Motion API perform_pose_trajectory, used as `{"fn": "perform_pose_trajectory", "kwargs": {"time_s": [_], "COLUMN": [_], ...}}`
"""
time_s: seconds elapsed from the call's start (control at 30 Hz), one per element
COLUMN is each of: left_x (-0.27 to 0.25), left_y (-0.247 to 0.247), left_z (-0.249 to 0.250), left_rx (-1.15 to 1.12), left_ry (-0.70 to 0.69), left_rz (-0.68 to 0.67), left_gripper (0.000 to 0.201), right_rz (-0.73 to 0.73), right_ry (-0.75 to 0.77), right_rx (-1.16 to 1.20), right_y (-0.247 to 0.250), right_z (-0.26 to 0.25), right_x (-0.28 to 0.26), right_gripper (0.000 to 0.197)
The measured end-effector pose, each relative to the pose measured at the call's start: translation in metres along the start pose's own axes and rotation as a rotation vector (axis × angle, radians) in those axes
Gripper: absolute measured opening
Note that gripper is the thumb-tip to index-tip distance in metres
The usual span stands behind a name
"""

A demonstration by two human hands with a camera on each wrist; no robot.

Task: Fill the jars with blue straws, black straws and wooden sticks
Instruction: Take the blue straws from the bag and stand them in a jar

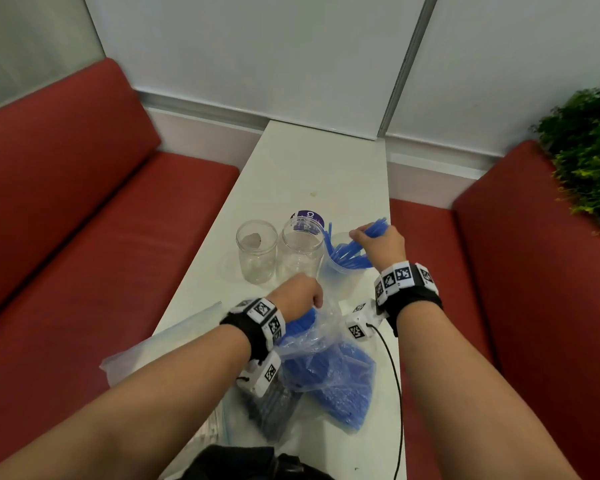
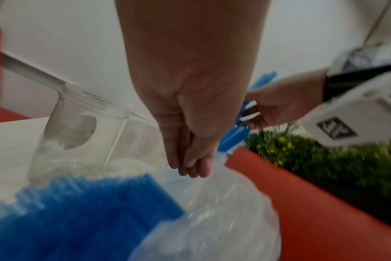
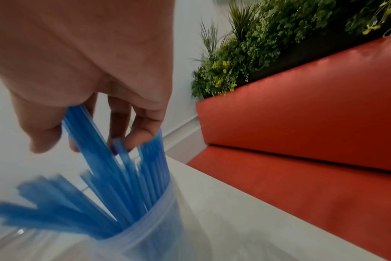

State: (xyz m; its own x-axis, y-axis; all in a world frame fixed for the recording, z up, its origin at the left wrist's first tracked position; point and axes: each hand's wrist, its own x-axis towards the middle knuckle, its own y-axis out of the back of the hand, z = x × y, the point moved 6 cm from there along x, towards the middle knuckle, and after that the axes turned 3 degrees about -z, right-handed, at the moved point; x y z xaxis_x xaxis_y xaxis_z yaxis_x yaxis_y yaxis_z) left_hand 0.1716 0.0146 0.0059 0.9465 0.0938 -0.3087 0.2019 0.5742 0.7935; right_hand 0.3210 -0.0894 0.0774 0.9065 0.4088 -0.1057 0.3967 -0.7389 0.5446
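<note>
On the narrow white table (image 1: pixel 302 161), three clear jars stand in a row. The leftmost clear glass jar (image 1: pixel 256 251) holds only a scrap of pale label, and the middle clear jar (image 1: pixel 300 249), touching it, has a purple-labelled lid (image 1: pixel 307 216) just behind it. In front of these, the left hand (image 1: pixel 297 296) reaches down to the mouth of a crumpled clear plastic bag (image 1: pixel 329 358) filled with a bundle of blue plastic straws (image 2: pixel 83 211); in the left wrist view its fingers (image 2: pixel 190 159) point downward, pressed together and nearly straight, their tips at the bag's open edge just beside the straw ends, gripping nothing. A second bag of dark straws (image 1: pixel 271 410) lies under that wrist. Further right, the rightmost clear jar (image 1: pixel 340 271) holds blue straws (image 3: pixel 127 185) fanned out of its mouth, and the right hand (image 1: pixel 380 244) hovers above it, thumb and fingers (image 3: pixel 141 136) curled round the upper ends of several straws, whose lower ends sit inside the jar. Red upholstered benches (image 1: pixel 84 209) flank the table.
</note>
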Motion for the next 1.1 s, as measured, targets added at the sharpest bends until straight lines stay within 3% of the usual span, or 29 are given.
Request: {"fn": "perform_pose_trajectory", "kwargs": {"time_s": [0.13,0.23,0.33,0.4,0.47,0.53,0.67,0.8,0.9,1.0,1.03,1.1], "left_x": [-0.004,-0.006,-0.004,-0.002,0.000,0.002,0.005,0.004,-0.002,-0.007,-0.008,-0.010], "left_y": [-0.041,-0.055,-0.053,-0.053,-0.052,-0.051,-0.047,-0.042,-0.035,-0.027,-0.024,-0.016], "left_z": [0.002,-0.001,-0.006,-0.008,-0.007,-0.003,0.003,0.000,-0.001,-0.001,-0.001,-0.001], "left_rx": [0.259,0.371,0.429,0.480,0.552,0.638,0.765,0.803,0.831,0.860,0.863,0.820], "left_ry": [-0.085,-0.160,-0.159,-0.145,-0.142,-0.147,-0.158,-0.056,0.004,0.039,0.059,0.132], "left_rz": [-0.195,-0.271,-0.241,-0.223,-0.217,-0.223,-0.218,-0.249,-0.247,-0.250,-0.249,-0.272], "left_gripper": [0.024,0.026,0.026,0.026,0.027,0.025,0.023,0.024,0.024,0.028,0.029,0.027], "right_rz": [0.078,0.311,0.525,0.443,0.210,0.073,0.126,-0.040,0.151,0.349,0.351,0.167], "right_ry": [0.067,0.237,0.341,0.273,0.185,0.175,0.226,0.247,0.380,0.617,0.658,0.652], "right_rx": [-0.030,-0.098,-0.192,-0.308,-0.408,-0.474,-0.464,-0.554,-0.280,-0.223,-0.209,-0.083], "right_y": [-0.010,-0.004,-0.007,-0.021,-0.042,-0.055,-0.050,-0.056,-0.037,-0.025,-0.025,-0.036], "right_z": [0.009,0.002,0.002,0.014,0.030,0.037,0.027,0.028,0.012,-0.003,-0.005,-0.003], "right_x": [0.000,-0.006,-0.021,-0.020,-0.015,-0.011,-0.007,-0.009,-0.023,-0.047,-0.052,-0.059], "right_gripper": [0.051,0.040,0.030,0.040,0.052,0.056,0.060,0.065,0.054,0.036,0.034,0.033]}}
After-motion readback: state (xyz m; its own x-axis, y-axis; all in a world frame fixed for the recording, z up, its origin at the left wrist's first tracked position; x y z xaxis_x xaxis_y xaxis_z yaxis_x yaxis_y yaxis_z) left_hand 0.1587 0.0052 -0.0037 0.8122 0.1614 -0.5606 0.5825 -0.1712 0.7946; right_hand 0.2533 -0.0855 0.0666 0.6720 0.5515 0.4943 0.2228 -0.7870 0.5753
